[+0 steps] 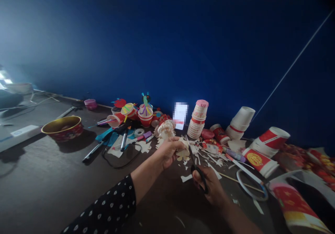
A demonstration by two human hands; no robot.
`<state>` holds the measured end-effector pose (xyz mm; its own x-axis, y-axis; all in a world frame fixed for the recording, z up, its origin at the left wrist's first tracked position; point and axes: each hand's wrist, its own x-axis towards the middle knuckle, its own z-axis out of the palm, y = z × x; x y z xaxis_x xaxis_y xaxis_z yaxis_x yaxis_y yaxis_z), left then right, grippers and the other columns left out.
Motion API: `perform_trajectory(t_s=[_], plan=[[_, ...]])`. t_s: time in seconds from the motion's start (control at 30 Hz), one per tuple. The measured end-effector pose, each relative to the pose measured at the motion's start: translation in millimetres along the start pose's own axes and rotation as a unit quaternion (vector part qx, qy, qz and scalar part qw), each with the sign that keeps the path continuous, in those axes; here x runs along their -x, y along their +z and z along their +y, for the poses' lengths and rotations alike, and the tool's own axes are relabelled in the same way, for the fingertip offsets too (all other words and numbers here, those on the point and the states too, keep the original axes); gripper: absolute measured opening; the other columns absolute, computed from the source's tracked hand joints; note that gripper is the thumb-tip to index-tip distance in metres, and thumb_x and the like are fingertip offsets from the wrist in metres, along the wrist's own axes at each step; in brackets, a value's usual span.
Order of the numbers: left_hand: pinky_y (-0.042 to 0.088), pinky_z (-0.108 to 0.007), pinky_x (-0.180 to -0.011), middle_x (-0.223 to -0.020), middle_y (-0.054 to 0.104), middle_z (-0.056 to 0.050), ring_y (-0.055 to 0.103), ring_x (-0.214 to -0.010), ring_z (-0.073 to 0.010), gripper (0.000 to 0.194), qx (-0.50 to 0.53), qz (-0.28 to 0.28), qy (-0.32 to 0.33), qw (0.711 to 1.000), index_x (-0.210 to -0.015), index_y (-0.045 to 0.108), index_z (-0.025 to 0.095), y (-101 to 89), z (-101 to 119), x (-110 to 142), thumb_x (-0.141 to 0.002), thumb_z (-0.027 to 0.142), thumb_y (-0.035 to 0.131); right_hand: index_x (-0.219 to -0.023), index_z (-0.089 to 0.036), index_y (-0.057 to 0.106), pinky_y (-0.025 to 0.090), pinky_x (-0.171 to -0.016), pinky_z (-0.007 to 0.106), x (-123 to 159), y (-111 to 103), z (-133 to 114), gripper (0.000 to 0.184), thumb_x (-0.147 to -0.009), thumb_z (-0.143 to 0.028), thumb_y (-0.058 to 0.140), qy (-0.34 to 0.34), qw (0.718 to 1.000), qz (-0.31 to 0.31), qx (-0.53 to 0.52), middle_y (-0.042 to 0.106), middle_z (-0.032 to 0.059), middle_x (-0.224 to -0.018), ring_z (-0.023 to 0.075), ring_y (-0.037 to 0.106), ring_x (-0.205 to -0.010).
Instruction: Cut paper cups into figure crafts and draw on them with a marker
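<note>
Grip of our right hand (pixel 210 185) is wrapped round the black handles of the scissors (pixel 202 178), whose blades point toward eleven o'clock, just beside our left hand (pixel 170 151). That left grip is pinched together, as far as the blur lets us judge, on a pale paper piece (pixel 183 154) with a scalloped edge at the clock's centre; whether the blades bite into it we cannot tell. Cutting looks well along to us: white scraps (pixel 216 160) lie strewn on the tabletop (pixel 65 178) toward three o'clock, and a lobed cut-out (pixel 144 146) lies flat at nine, apparently done. At eleven o'clock, just beyond our left hand, a ruffled pale form (pixel 166 127) shows layers that look already built up. What seems unfinished is the pinched piece, given the scissors beside it. Farther out, decorated cups (pixel 145 115) stand at ten o'clock, seemingly complete, while a cup stack (pixel 198 120) at one and white cups (pixel 240 122) at two carry no such cut strips that we can see.
</note>
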<state>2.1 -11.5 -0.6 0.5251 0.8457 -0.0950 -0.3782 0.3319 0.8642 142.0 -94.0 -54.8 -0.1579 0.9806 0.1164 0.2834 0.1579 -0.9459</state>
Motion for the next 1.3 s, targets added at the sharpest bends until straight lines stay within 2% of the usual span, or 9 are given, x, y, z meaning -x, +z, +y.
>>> perform_trajectory(t_s=[0.27, 0.7, 0.83, 1.3], plan=[[0.036, -0.018, -0.033, -0.041, 0.052, 0.001, 0.042, -0.033, -0.0067, 0.003, -0.016, -0.018, 0.002, 1.000, -0.047, 0.051, 0.013, -6.3, 1, -3, -0.045, 0.014, 0.053, -0.053, -0.020, 0.031, 0.018, -0.040, 0.021, 2, 3, -12, 0.051, -0.070, -0.068, 0.040, 0.011, 1.000, -0.009, -0.009, 0.025, -0.0067, -0.047, 0.0067, 0.023, -0.044], [0.034, -0.018, -0.033, -0.038, 0.052, -0.001, 0.044, -0.033, -0.0082, 0.003, -0.029, -0.022, 0.010, 0.999, -0.042, 0.053, 0.012, -5.0, 8, 0, -0.044, 0.012, 0.050, -0.054, -0.020, 0.034, 0.019, -0.040, 0.021, 2, 2, -18, 0.051, -0.071, -0.068, 0.037, 0.004, 0.999, -0.010, 0.043, 0.029, -0.0059, -0.047, 0.0072, 0.025, -0.044], [0.032, -0.018, -0.032, -0.039, 0.053, -0.002, 0.044, -0.033, -0.0085, 0.006, -0.050, -0.014, 0.010, 0.999, -0.044, 0.056, 0.012, -5.3, 10, 0, -0.044, 0.011, 0.049, -0.056, -0.020, 0.035, 0.018, -0.040, 0.021, 2, 2, -14, 0.050, -0.071, -0.067, 0.038, 0.001, 0.999, -0.017, 0.038, 0.027, -0.0064, -0.048, 0.0071, 0.023, -0.044], [0.022, -0.017, -0.030, -0.036, 0.050, -0.001, 0.036, -0.030, -0.0056, 0.008, -0.131, -0.055, 0.022, 0.990, -0.041, 0.056, 0.013, -13.7, 22, 0, -0.045, 0.013, 0.049, -0.054, -0.019, 0.035, 0.020, -0.040, 0.021, 2, 3, -4, 0.051, -0.072, -0.067, 0.037, 0.009, 0.999, -0.027, 0.045, 0.028, -0.0061, -0.048, 0.0069, 0.024, -0.044]])
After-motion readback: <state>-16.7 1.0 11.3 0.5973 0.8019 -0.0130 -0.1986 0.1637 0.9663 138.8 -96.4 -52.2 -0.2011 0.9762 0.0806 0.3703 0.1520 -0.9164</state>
